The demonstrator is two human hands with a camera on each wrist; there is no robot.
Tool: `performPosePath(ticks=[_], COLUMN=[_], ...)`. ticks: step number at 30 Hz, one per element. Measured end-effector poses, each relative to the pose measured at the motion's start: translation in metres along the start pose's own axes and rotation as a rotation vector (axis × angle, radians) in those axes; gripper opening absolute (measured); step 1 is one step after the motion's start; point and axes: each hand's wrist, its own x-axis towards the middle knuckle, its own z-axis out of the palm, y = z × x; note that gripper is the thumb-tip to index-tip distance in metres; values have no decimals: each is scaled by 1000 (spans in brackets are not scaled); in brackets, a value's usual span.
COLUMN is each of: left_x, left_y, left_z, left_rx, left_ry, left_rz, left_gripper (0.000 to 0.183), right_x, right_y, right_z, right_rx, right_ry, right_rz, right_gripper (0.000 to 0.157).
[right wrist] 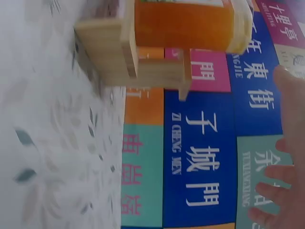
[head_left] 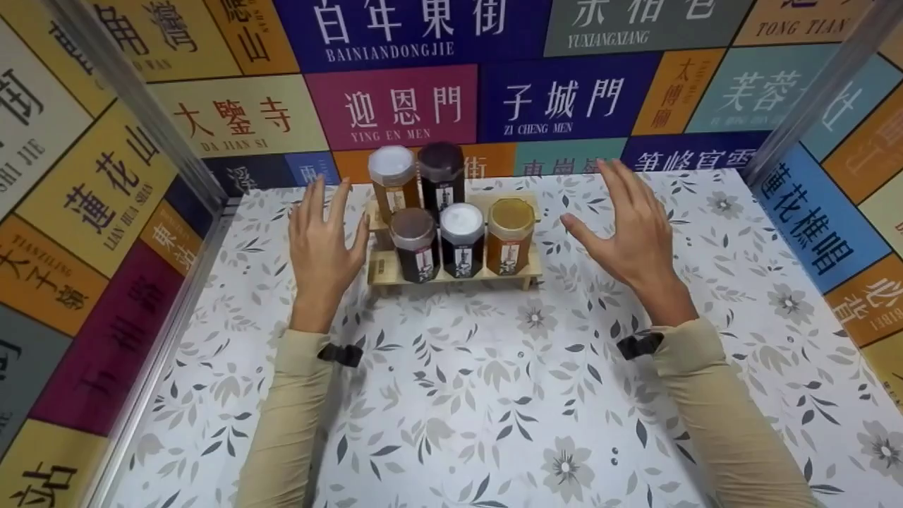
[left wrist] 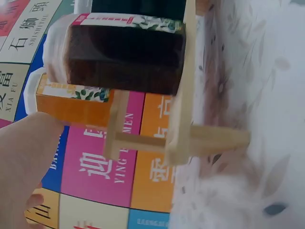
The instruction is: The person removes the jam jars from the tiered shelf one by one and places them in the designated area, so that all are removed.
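Jars [head_left: 462, 240] sit in the wooden rack [head_left: 451, 276], not yet touched, and I have my left hand [head_left: 321, 243] and right hand [head_left: 631, 226] spread wide beside it, holding nothing.

Your left hand [head_left: 321, 236] raised, fingers straight and spread, palm facing inward. Your right hand [head_left: 630, 226] mirrors it, fingers extended, thumb out, palm inward. Neither hand holds anything. Both forearms in beige sleeves, black strap at each wrist, angled forward.

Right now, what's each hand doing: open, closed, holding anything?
Left hand: open, holding nothing, beside the wooden rack.
Right hand: open, holding nothing.
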Motion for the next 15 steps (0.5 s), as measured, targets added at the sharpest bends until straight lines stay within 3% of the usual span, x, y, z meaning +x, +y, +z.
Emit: performPosePath(ticks=[3, 6, 11, 15], left_x=[-3, -9, -18, -23], left_y=[0, -1, -2, 0], left_z=[11, 24, 44, 55], left_rx=[-105, -256, -522, -648], left_ry=[27, 21, -54, -124], left_rz=[-11, -77, -230, -303], left_gripper=[59, 59, 56, 50], right_x=[-9, -18, -26, -27], right_y=[-11, -22, -41, -51], right_z=[10, 23, 45, 62], right_rx=[79, 161, 305, 397], right_ry=[18, 1, -37, -15], right_rz=[-11, -17, -58, -108], right_gripper=[87, 84, 80, 70])
